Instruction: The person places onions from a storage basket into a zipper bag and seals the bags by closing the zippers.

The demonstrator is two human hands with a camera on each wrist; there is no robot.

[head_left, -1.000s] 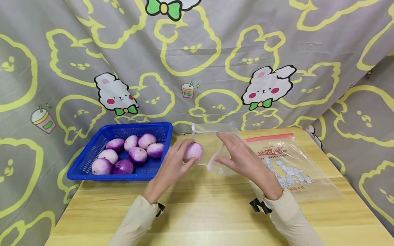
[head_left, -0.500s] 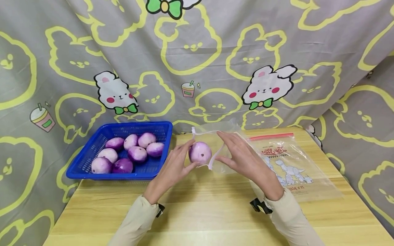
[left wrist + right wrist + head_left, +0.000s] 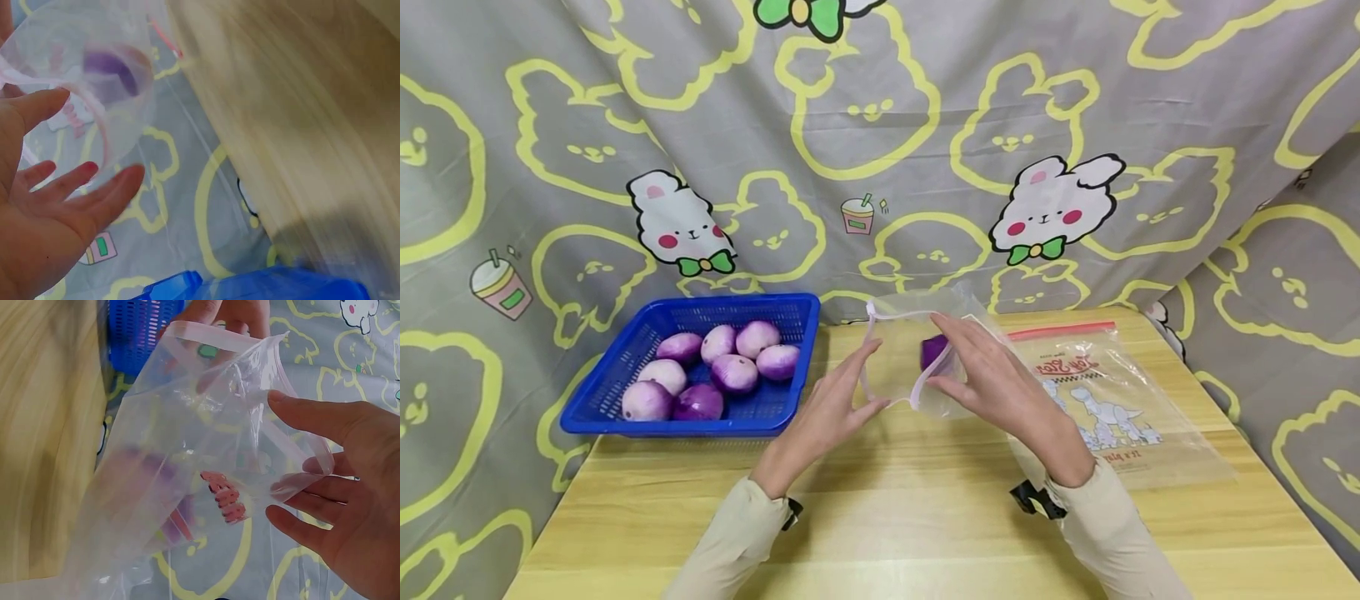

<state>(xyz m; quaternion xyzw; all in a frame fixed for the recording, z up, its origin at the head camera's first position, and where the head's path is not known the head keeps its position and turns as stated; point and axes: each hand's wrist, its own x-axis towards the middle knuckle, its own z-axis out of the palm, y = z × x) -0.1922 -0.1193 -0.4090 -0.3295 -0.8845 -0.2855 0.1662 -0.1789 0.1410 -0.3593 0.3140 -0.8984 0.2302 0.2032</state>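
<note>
A purple onion (image 3: 932, 353) is inside a clear zip bag (image 3: 901, 315), whose mouth gapes toward the left. My right hand (image 3: 1000, 387) holds the bag by its rim, fingertips on the upper edge and thumb lower down. At the other side of the mouth is my left hand (image 3: 827, 408), thumb and fingers spread apart with nothing between them. In the left wrist view the onion (image 3: 112, 70) shows through the plastic, beyond the left fingers. Through the bag in the right wrist view, the onion (image 3: 140, 481) looks like a blurred purple patch.
Several purple onions lie in a blue plastic basket (image 3: 681, 430) on the left. A flat printed zip bag (image 3: 1142, 400) with a red seal lies on the right of the wooden table (image 3: 887, 525). A patterned curtain (image 3: 880, 142) hangs behind.
The onion has left my left hand and gone right, through the mouth, into the clear zip bag. My left fingers have spread. The right hand has stayed nearly in place.
</note>
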